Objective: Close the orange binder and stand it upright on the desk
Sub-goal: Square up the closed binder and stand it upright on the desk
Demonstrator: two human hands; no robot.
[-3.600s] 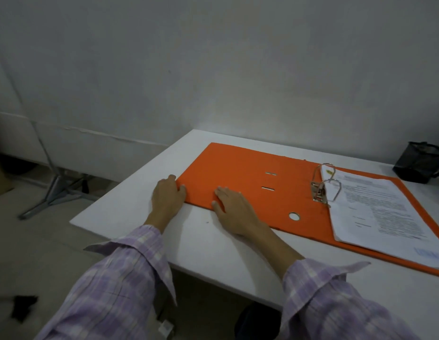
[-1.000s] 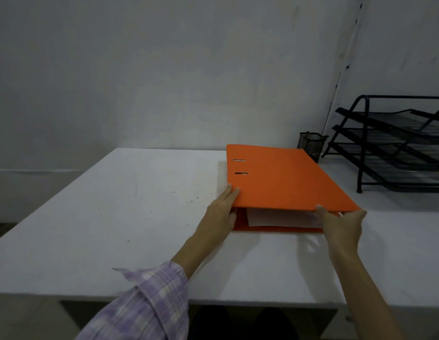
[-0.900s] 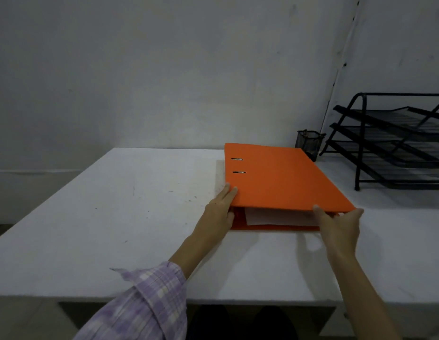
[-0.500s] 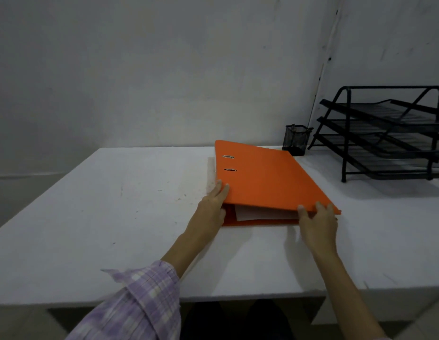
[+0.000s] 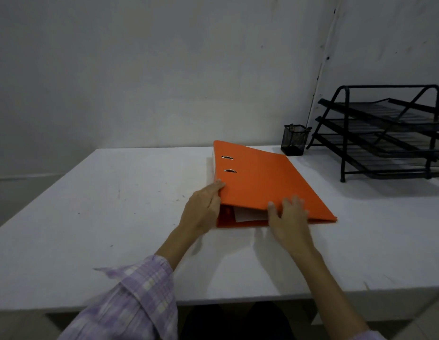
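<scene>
The orange binder (image 5: 260, 180) lies flat on the white desk (image 5: 115, 217), its cover folded over and nearly shut. White paper (image 5: 245, 214) shows in the gap at its near end. My left hand (image 5: 203, 209) holds the binder's near left corner at the spine side, fingers along the cover's edge. My right hand (image 5: 289, 217) rests spread on the near edge of the cover, fingers on top, thumb toward the gap.
A black mesh pen cup (image 5: 295, 139) stands behind the binder near the wall. A black three-tier wire tray rack (image 5: 385, 133) fills the desk's back right. The desk's front edge runs close below my forearms.
The binder went from lying open to folded shut. Over the last second my right hand slid left along the near edge and onto the cover; the left hand stayed at the corner.
</scene>
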